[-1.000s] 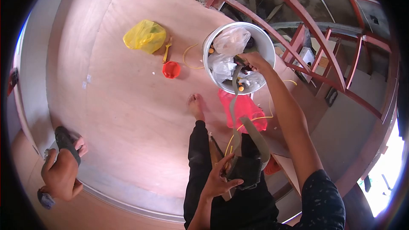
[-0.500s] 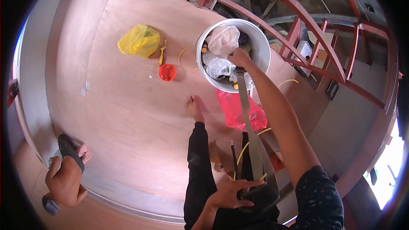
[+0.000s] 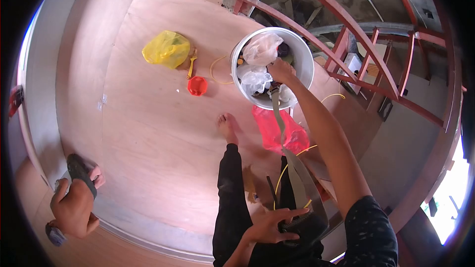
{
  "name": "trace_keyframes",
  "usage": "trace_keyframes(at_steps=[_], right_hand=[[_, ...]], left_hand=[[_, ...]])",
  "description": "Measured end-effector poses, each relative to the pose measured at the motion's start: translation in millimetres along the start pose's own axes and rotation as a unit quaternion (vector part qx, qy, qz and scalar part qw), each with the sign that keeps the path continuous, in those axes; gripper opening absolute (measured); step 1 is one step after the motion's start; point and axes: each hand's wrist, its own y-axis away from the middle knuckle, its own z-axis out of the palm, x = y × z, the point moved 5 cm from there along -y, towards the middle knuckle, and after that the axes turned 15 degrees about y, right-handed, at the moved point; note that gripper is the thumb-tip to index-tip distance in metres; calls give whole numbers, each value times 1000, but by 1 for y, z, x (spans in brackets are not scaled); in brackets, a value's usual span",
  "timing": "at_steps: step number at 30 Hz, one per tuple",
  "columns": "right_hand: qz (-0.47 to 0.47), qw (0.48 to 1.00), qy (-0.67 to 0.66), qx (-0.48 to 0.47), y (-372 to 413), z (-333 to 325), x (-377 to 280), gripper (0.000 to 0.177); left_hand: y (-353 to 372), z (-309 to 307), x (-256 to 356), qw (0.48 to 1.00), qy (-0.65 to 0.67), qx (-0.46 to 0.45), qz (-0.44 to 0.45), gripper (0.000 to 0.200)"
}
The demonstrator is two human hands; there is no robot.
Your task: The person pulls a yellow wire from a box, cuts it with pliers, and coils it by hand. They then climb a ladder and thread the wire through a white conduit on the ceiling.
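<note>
My right hand reaches into a large white bucket, its fingers closed, with one end of a grey-green strap just below them; what it grips is hard to make out. Two plastic bags of items lie in the bucket beside it. Near my legs, my left hand is at a dark pouch or bag that the strap leads to, thumb and fingers around its edge. A red plastic bag lies under the bucket's near side.
On the wooden floor are a yellow bag, a yellow-handled tool, a red octagonal container and a yellow cable. Red metal framing stands at the upper right. Another person crouches at the lower left.
The view has shifted slightly. My right hand is still in the bucket, turned a little, and the strap below it now hangs slacker, with a bend in it.
</note>
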Motion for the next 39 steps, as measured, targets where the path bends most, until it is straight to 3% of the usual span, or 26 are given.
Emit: trace_keyframes(at_steps=[6,8,11,12,13,15,17,22,27,29,30,32,33,35,38,39], right_hand=[[-32,999,16,12,9,-27,21,42],[-26,999,14,15,20,-39,33,40],[-68,997,-39,-10,23,-37,54,37],[-283,947,80,132,31,-41,49,39],[-282,947,81,133,39,-47,51,39],[-82,986,-145,-29,52,-53,70,40],[-51,979,-189,-66,64,-56,78,38],[-10,957,-289,-36,103,-79,89,31],[-28,972,-233,21,145,-115,104,30],[-53,975,-205,61,168,-134,111,30],[-53,976,-195,85,181,-146,115,28],[-54,975,-185,111,206,-166,126,27],[-44,971,-200,122,218,-175,134,25],[-36,966,-216,136,242,-191,149,23],[-37,963,-181,197,278,-213,169,23],[-6,963,-184,199,288,-216,177,23]], left_hand=[[2,-3,-4,992,107,65,-13,70],[0,-4,6,977,192,86,26,69],[1,-3,10,976,189,100,43,70],[1,-2,10,976,190,99,44,70],[2,-3,10,973,193,114,48,71],[3,-4,5,971,196,129,52,72],[3,-7,1,970,176,142,90,72],[3,-7,1,950,232,160,135,72],[-2,-6,19,933,235,186,198,75],[-3,-14,30,894,243,271,262,73],[-10,-18,33,894,242,270,262,73],[-17,-42,41,858,141,391,302,77],[-27,-48,44,858,141,390,303,77],[-44,-69,43,789,305,428,318,73],[-81,-104,41,752,295,495,320,69],[-97,-113,41,751,298,517,283,67]])
